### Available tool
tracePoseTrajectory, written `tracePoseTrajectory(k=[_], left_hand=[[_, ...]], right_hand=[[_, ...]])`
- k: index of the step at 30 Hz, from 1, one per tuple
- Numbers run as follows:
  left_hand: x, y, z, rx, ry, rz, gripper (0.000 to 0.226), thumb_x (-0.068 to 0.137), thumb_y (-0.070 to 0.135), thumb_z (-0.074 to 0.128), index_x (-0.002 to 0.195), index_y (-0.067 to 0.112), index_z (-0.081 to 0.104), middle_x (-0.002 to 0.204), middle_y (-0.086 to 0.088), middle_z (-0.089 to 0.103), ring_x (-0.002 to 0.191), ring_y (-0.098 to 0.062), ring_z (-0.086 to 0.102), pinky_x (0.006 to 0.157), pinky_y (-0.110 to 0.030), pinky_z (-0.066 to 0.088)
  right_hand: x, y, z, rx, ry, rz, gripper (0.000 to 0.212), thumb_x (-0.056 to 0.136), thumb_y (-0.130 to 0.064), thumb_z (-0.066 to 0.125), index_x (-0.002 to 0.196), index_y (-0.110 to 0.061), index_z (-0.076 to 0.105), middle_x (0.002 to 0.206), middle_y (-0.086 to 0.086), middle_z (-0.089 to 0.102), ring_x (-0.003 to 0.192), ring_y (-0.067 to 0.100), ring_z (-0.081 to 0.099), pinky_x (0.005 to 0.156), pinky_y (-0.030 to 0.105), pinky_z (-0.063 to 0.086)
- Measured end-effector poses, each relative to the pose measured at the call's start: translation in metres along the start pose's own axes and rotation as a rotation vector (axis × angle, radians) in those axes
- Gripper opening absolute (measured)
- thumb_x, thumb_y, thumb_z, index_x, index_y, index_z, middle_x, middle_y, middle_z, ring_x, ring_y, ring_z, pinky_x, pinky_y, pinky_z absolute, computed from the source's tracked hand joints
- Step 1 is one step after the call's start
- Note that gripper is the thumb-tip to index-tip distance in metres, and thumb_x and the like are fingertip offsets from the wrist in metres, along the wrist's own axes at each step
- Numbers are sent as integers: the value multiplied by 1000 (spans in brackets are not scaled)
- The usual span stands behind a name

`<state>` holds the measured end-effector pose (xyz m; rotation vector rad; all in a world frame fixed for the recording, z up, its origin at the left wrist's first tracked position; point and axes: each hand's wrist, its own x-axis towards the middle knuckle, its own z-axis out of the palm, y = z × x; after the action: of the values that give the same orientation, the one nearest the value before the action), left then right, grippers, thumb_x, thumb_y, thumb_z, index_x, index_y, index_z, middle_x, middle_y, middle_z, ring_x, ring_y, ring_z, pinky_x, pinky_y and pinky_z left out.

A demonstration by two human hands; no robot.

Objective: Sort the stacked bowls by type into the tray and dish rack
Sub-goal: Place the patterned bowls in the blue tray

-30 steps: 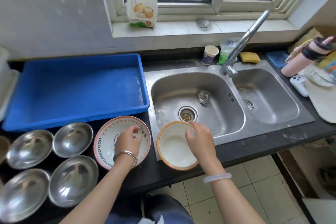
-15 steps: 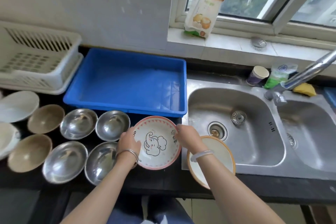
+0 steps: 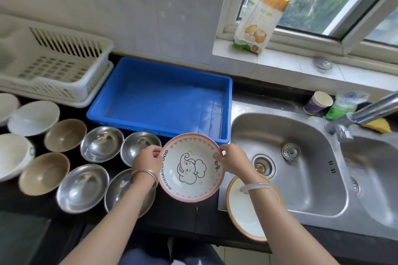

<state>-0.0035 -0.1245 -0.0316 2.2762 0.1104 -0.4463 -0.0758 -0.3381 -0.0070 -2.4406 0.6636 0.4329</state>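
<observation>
A pink-rimmed bowl with an elephant drawing (image 3: 191,168) is held by both hands just in front of the blue tray (image 3: 163,97). My left hand (image 3: 146,160) grips its left rim and my right hand (image 3: 231,159) grips its right rim. An orange-rimmed white bowl (image 3: 245,211) sits on the sink's front edge under my right forearm. Several steel bowls (image 3: 83,187) lie on the counter to the left, with brown bowls (image 3: 44,173) and white bowls (image 3: 33,117) farther left. The white dish rack (image 3: 56,66) stands at the back left.
A double steel sink (image 3: 301,168) with a faucet (image 3: 370,109) fills the right side. A paper cup (image 3: 318,102), a green packet and a yellow sponge (image 3: 378,125) sit behind it. A food bag (image 3: 258,21) leans on the window sill.
My right hand left the orange-rimmed bowl and took the elephant bowl's right rim. Both hands lifted that bowl slightly. The view swung left, showing the rack and more bowls.
</observation>
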Motion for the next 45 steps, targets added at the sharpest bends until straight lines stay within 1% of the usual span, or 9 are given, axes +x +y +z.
tracePoseTrajectory(k=[2,9,13,16,22,34,38,42,45], left_hand=[[7,5,-9,-117,13,-4,4,83,25,64,81,22,65,78,6,66,68,-7,59,58,-22,46],[40,20,-39,-252,11,18,16,87,34,54,89,21,64,87,1,67,80,-19,62,76,-31,49],[66,26,-55,-452,9,-15,16,91,23,51,96,13,62,87,-7,64,73,-19,59,67,-30,49],[91,29,-68,-554,7,-82,18,90,21,52,101,10,61,97,-16,65,83,-29,61,78,-45,56],[150,30,-90,-513,53,-73,12,90,20,50,86,15,60,78,-4,59,67,-20,56,50,-29,55],[231,-6,-91,-542,-29,-264,19,92,19,46,94,12,64,93,-15,65,83,-30,60,83,-51,54],[241,-11,-85,-517,-42,-252,22,91,19,45,95,10,64,89,-13,64,80,-29,58,76,-44,51],[245,-12,-83,-547,-46,-251,22,91,15,44,99,12,64,89,-11,64,81,-29,59,81,-48,53],[244,-12,-84,-639,-92,-312,20,92,13,42,99,15,60,87,-8,63,76,-24,59,65,-44,55]], right_hand=[[3,-4,-12,111,-14,21,16,90,-17,56,93,-7,68,88,9,70,76,25,69,67,38,60],[28,-34,-34,420,38,75,14,87,-13,60,99,-10,68,85,11,72,67,22,72,58,35,62],[56,-63,-34,532,63,77,15,87,-11,57,98,-11,68,74,9,73,59,21,72,54,29,60],[81,-84,-28,542,84,78,16,89,-16,58,103,-15,66,76,8,73,61,19,72,55,27,60],[133,-128,-16,523,86,75,19,90,-17,55,106,-12,64,80,13,73,69,24,72,60,32,61],[194,-165,34,619,-24,222,18,91,-6,47,93,-8,64,82,14,70,71,28,71,63,34,60],[197,-166,45,671,18,259,17,94,-7,46,99,-9,62,99,21,69,75,29,69,55,28,58],[198,-164,51,756,13,294,23,96,-9,46,113,-5,61,104,20,68,88,33,69,74,40,60],[189,-162,52,884,-27,307,25,96,-11,47,116,-4,61,103,19,67,80,30,68,73,37,61]])
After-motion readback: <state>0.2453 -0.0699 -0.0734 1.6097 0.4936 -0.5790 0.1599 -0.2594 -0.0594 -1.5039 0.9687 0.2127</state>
